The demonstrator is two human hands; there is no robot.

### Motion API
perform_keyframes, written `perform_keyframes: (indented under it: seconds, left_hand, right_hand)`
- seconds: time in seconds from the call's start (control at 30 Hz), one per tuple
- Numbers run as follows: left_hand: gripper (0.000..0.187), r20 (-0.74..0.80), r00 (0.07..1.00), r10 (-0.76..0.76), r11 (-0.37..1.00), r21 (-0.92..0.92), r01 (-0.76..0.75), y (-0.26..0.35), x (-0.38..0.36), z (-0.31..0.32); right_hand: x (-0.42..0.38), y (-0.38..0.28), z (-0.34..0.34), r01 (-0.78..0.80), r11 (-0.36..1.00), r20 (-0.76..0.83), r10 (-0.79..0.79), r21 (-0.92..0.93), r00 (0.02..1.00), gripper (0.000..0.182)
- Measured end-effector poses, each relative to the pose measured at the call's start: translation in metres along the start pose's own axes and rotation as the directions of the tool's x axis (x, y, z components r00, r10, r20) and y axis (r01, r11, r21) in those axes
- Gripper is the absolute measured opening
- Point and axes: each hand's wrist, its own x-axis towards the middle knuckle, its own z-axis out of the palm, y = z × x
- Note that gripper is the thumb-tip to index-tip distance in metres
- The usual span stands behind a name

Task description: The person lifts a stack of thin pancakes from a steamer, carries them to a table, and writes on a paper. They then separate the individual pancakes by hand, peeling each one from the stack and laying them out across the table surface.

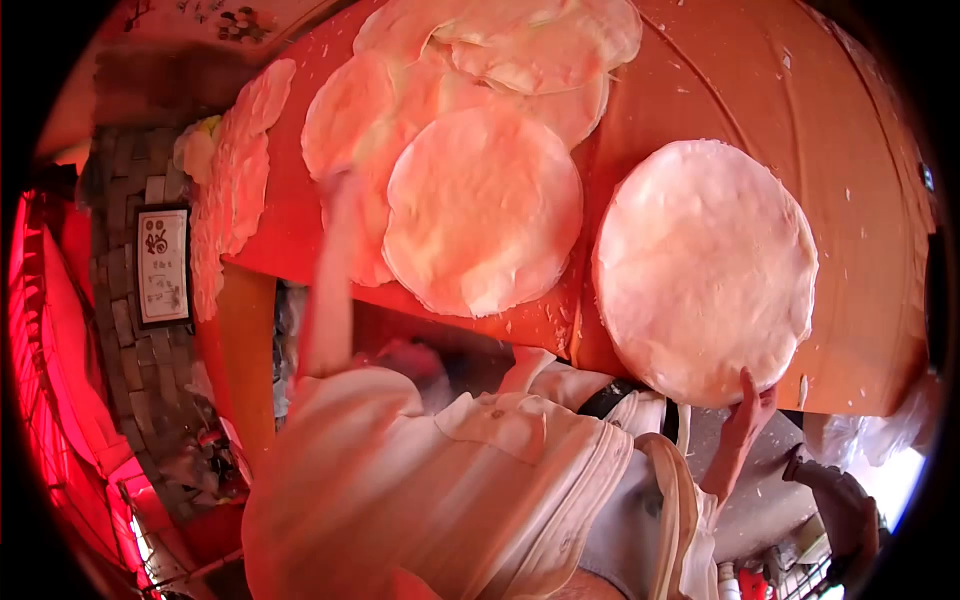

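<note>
A thick, round, pale stack of thin flatbreads (pixel 705 265) lies at the right on the orange-covered table, its near side at the table edge. My right hand (pixel 752 400) is at that near edge, thumb on top and the other fingers closed against the rim, partly hidden. My left hand (pixel 340 190) is smeared by motion over the left side of the spread flatbreads, so its fingers cannot be made out. Beside it lies a single round flatbread (pixel 485 210) on top of several overlapping flatbreads (pixel 345 115).
The orange tabletop (pixel 690 70) has seams and scattered crumbs. More flatbreads (pixel 235 180) hang along its left end. A framed sign (pixel 163 265) stands against the brick-patterned surface at left. Clear plastic (pixel 880 430) is by the right corner, with a dark object (pixel 840 500) below.
</note>
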Motion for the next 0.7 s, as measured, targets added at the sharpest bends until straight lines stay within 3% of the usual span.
perform_keyframes:
  seconds: [0.03, 0.07, 0.13, 0.17, 0.2, 0.23, 0.27, 0.3, 0.37, 0.4, 0.43, 0.47, 0.57, 0.6, 0.7]
  left_hand:
    - [0.010, 0.010, 1.000, 0.013, 0.990, -0.140, -0.011, 0.016, -0.042, 0.071]
    - [0.013, 0.279, 0.960, -0.018, 0.981, -0.181, 0.071, -0.005, -0.042, 0.105]
    - [0.020, 0.671, 0.734, -0.107, 0.922, -0.210, 0.326, 0.077, -0.136, 0.225]
    - [0.027, 0.707, 0.703, -0.074, 0.878, -0.289, 0.383, 0.120, -0.192, 0.279]
    - [0.034, 0.781, 0.621, 0.066, 0.980, -0.167, 0.107, 0.098, -0.211, 0.318]
    - [0.045, 0.857, 0.503, 0.111, 0.988, -0.151, 0.038, 0.128, -0.243, 0.341]
    - [0.044, 0.906, 0.405, 0.119, 0.992, -0.121, -0.022, 0.134, -0.267, 0.364]
    - [0.048, 0.932, 0.332, 0.146, 0.982, -0.095, -0.166, 0.145, -0.284, 0.380]
    - [0.041, 0.972, 0.223, 0.081, 0.961, -0.017, -0.276, 0.143, -0.302, 0.402]
    - [0.035, 0.953, 0.272, 0.134, 0.973, -0.075, -0.217, 0.141, -0.308, 0.403]
    - [0.026, 0.954, 0.287, 0.086, 0.976, -0.023, -0.218, 0.135, -0.312, 0.404]
    - [0.019, 0.981, 0.192, -0.028, 0.991, 0.002, 0.132, 0.106, -0.313, 0.413]
    - [0.022, 0.978, 0.187, -0.096, 0.952, 0.035, 0.303, 0.118, -0.306, 0.407]
    - [0.022, 0.979, 0.184, -0.084, 0.959, 0.030, 0.283, 0.120, -0.307, 0.409]
    - [0.023, 0.979, 0.193, -0.062, 0.985, 0.028, 0.173, 0.125, -0.311, 0.411]
  right_hand:
    - [-0.003, -0.006, 0.004, 0.006, 0.999, 0.005, -0.006, -0.042, 1.000, 0.043]
    - [-0.006, -0.012, 0.008, 0.053, 0.996, 0.043, -0.050, -0.078, 0.998, 0.042]
    - [-0.010, -0.026, 0.020, 0.152, 0.978, 0.113, -0.136, -0.146, 0.984, 0.039]
    - [-0.010, -0.030, 0.030, 0.139, 0.986, 0.115, -0.128, -0.093, 0.985, 0.038]
    - [-0.007, -0.034, 0.040, 0.127, 0.991, 0.102, -0.122, -0.045, 0.987, 0.036]
    - [-0.001, -0.031, 0.044, 0.077, 0.997, 0.053, -0.076, -0.009, 0.996, 0.033]
    - [0.006, -0.028, 0.043, -0.010, 1.000, 0.031, 0.011, -0.016, 0.999, 0.035]
    - [0.002, -0.032, 0.053, -0.018, 0.999, -0.012, 0.018, 0.036, 1.000, 0.039]
    - [-0.004, -0.039, 0.057, -0.007, 0.999, -0.019, 0.008, 0.051, 1.000, 0.045]
    - [-0.004, -0.037, 0.050, -0.011, 1.000, 0.006, 0.011, -0.001, 1.000, 0.045]
    - [-0.008, -0.034, 0.042, 0.004, 1.000, 0.039, -0.005, 0.026, 0.999, 0.044]
    - [-0.015, -0.032, 0.028, -0.032, 0.995, 0.021, 0.030, 0.092, 0.999, 0.043]
    - [-0.016, -0.024, 0.017, -0.082, 0.964, 0.050, 0.071, 0.254, 0.996, 0.039]
    - [-0.017, -0.022, 0.014, -0.092, 0.950, 0.053, 0.079, 0.299, 0.995, 0.038]
    - [-0.017, -0.028, 0.024, -0.048, 0.983, -0.007, 0.050, 0.176, 0.999, 0.034]
